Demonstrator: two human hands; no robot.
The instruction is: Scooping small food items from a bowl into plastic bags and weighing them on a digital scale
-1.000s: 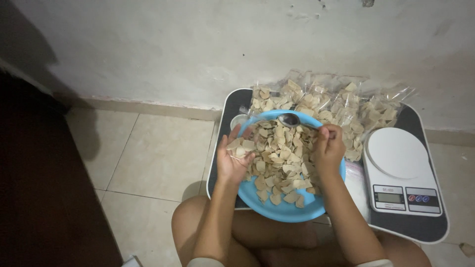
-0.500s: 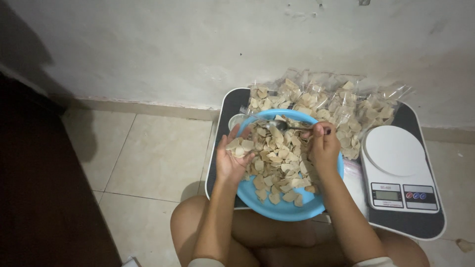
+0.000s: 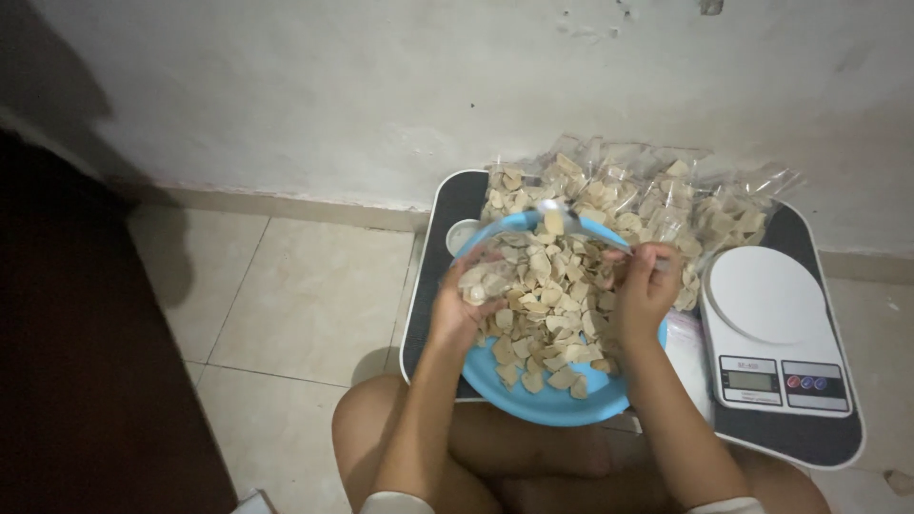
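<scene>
On the far left is a dark door (image 3: pixel 57 333), and next to it the floor (image 3: pixel 295 305) has pale tiles. A grey wall (image 3: pixel 381 86) stands at the back.

A black tray (image 3: pixel 447 205) lies on the floor by the wall. A blue bowl (image 3: pixel 547 405) sits on the tray, right in front of the person's knees. The bowl is full of chips (image 3: pixel 547 305), small pale flat pieces all piled up.

The left hand (image 3: pixel 466 305) is at the left side of the bowl. It is cupped, palm up, and holds a small heap of chips in a thin clear bag (image 3: pixel 481 276). The bag is hard to see. The fingers curl around it a little, not tight.

A spoon (image 3: pixel 562 217) is up at the far rim of the bowl. It has chips on it and looks blurry. Its handle goes to the right hand.

The right hand (image 3: pixel 645 290) is over the right side of the bowl. It is closed around the spoon handle, with the fingers bent in.

Behind the bowl, by the wall, lie clear bags of chips (image 3: pixel 657 200) in a row on the tray. They touch each other, and the ones in front are just beside the bowl.

On the right end of the tray stands a white scale (image 3: pixel 771 328) with a round top. Nothing lies on it. It is just beside the right hand.
</scene>
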